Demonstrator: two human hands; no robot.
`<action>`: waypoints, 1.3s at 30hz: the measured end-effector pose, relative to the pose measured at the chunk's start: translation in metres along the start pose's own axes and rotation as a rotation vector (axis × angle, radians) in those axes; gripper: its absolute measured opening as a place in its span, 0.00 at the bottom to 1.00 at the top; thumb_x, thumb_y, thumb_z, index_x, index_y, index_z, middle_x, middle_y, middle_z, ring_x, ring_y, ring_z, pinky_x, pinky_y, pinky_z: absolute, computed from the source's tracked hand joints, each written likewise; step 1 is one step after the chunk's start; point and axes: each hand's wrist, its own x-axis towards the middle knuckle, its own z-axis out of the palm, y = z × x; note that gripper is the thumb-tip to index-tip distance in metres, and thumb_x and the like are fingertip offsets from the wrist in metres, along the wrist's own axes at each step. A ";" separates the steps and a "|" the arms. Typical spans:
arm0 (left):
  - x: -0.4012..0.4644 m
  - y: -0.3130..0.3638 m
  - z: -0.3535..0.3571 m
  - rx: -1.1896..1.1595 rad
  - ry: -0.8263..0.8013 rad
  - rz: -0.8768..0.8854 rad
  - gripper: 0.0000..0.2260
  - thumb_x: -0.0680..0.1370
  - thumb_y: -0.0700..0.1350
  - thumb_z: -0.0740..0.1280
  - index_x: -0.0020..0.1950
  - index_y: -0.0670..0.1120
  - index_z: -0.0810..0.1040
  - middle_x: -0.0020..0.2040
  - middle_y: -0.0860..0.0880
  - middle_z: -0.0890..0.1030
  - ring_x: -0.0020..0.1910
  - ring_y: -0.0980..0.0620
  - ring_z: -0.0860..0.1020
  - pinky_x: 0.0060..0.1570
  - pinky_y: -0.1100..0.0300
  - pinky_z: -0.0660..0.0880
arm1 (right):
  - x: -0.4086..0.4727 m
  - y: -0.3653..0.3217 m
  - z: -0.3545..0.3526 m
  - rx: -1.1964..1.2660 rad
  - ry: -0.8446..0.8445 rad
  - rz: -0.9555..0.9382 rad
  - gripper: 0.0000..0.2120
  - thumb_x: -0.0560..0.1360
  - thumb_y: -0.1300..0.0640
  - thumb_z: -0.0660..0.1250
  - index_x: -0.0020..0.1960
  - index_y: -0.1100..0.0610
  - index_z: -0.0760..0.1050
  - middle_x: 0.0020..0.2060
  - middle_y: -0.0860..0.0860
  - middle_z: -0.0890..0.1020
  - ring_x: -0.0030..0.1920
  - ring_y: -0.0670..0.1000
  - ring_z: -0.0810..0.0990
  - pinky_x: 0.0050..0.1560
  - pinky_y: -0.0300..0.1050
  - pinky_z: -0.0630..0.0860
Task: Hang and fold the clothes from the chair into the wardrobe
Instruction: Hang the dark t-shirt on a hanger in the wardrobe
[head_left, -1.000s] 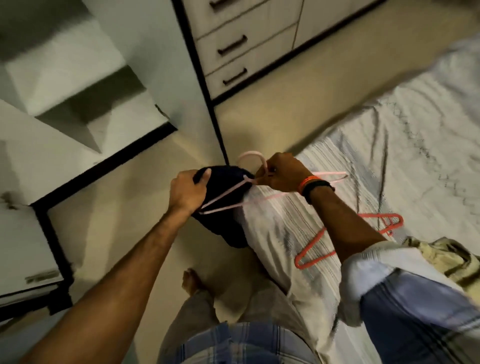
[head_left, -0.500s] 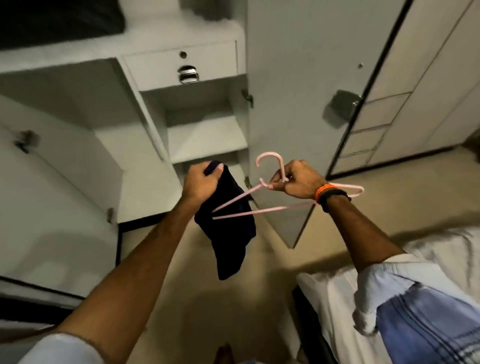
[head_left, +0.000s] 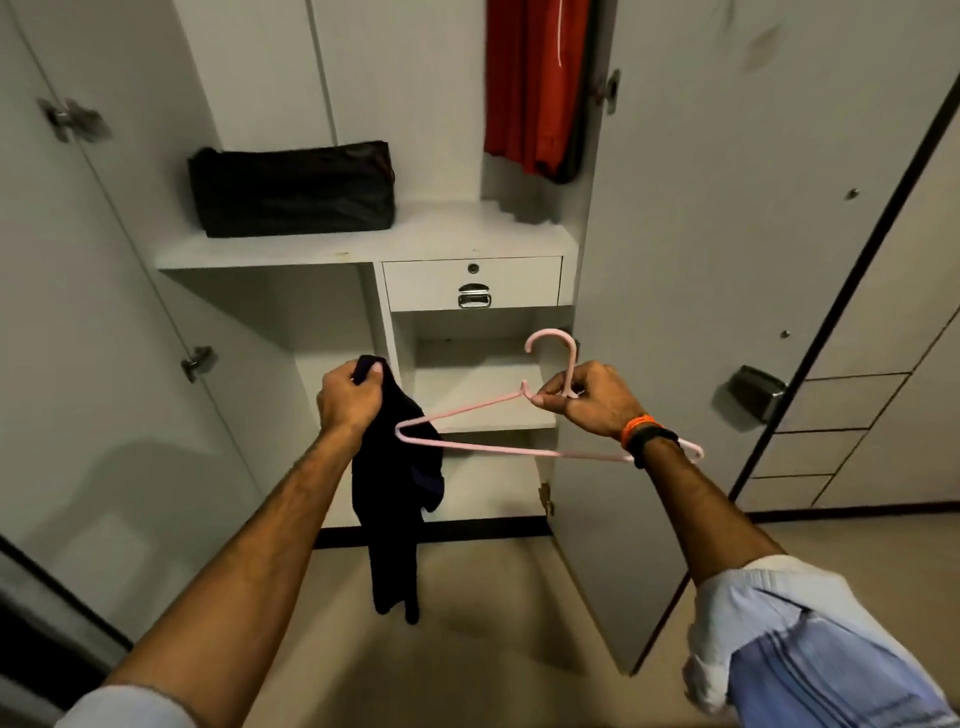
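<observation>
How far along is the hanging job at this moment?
Done: a red garment already hangs in the wardrobe. In hand: the left hand grips a dark garment, the right hand holds a pink hanger. Left: garment isn't on the hanger or hung yet.

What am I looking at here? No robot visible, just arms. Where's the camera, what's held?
No robot: a person wears one wide-angle camera on the head, looking down at their own hands. The left hand grips a dark navy cloth garment that hangs loosely. The right hand pinches a thin pink plastic hanger at the base of its hook. Ahead stands an open grey wardrobe; a black fabric bag sits on its shelf, and a red garment hangs inside.
</observation>
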 end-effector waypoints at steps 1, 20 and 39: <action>0.002 -0.002 -0.003 -0.007 0.029 -0.015 0.11 0.79 0.48 0.67 0.58 0.46 0.82 0.53 0.45 0.83 0.53 0.44 0.80 0.56 0.55 0.75 | 0.003 0.001 0.001 0.011 0.002 -0.006 0.08 0.73 0.51 0.74 0.46 0.56 0.85 0.40 0.48 0.84 0.43 0.47 0.80 0.42 0.36 0.73; -0.012 0.009 -0.017 0.610 -0.065 0.269 0.12 0.79 0.53 0.68 0.55 0.49 0.84 0.46 0.45 0.84 0.45 0.45 0.79 0.45 0.56 0.76 | 0.018 -0.019 0.055 0.093 -0.148 -0.133 0.09 0.73 0.52 0.74 0.48 0.56 0.86 0.45 0.49 0.86 0.46 0.47 0.79 0.45 0.36 0.73; -0.017 0.080 -0.002 0.045 -0.627 0.143 0.07 0.79 0.37 0.67 0.53 0.39 0.84 0.45 0.46 0.85 0.42 0.55 0.81 0.42 0.64 0.80 | 0.019 -0.049 0.090 0.292 -0.015 -0.088 0.09 0.71 0.59 0.75 0.33 0.52 0.80 0.31 0.46 0.81 0.32 0.44 0.77 0.36 0.39 0.74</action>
